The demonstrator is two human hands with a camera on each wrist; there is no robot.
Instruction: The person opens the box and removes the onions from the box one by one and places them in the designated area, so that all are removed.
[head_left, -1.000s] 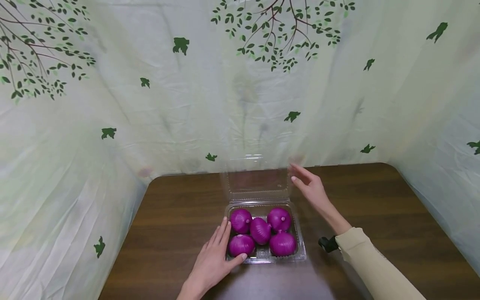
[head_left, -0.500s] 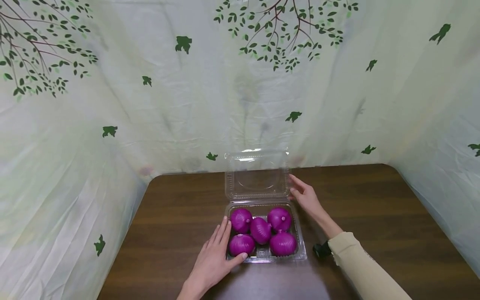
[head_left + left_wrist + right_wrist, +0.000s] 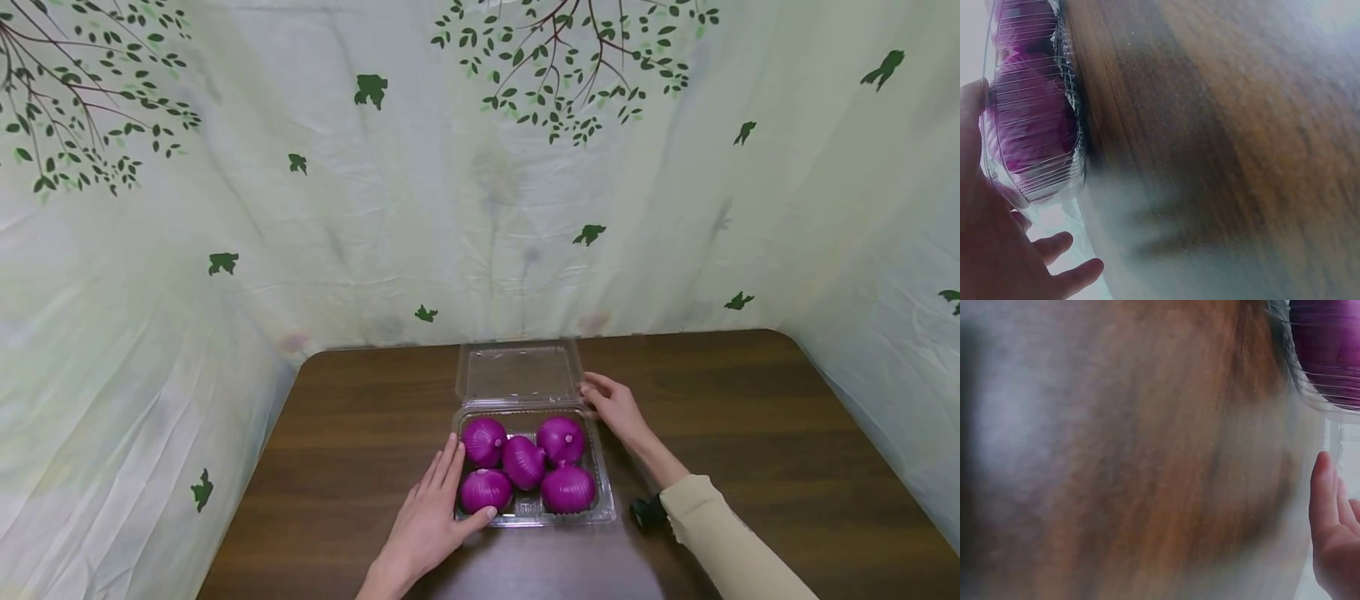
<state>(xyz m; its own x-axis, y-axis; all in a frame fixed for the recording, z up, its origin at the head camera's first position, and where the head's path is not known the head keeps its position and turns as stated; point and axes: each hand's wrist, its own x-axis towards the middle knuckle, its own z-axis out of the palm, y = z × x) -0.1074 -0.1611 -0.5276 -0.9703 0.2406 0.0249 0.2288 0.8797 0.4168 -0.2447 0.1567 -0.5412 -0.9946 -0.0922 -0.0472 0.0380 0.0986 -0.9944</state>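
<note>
A clear plastic clamshell container (image 3: 555,522) sits on the table with several purple onions (image 3: 523,462) inside. Its lid (image 3: 517,375) is folded back toward the far edge. Along the container's left side lies my left hand (image 3: 427,518), fingers straight, thumb at the front corner. The left wrist view shows the ribbed container wall (image 3: 1041,181) beside that hand (image 3: 991,244). My right hand (image 3: 618,412) is at the lid's right edge near the hinge, its fingertips right at the plastic. In the right wrist view its fingers (image 3: 1324,494) extend below an onion (image 3: 1325,350).
The brown wooden table (image 3: 360,417) reaches back to a pale cloth backdrop (image 3: 405,208) printed with branches and green leaves. A beige sleeve (image 3: 727,533) covers the right forearm, with a black device (image 3: 647,512) at the wrist.
The lid has swung down and back from upright to nearly flat behind the onions. My right hand has come down and nearer along its edge. The left hand has stayed in place.
</note>
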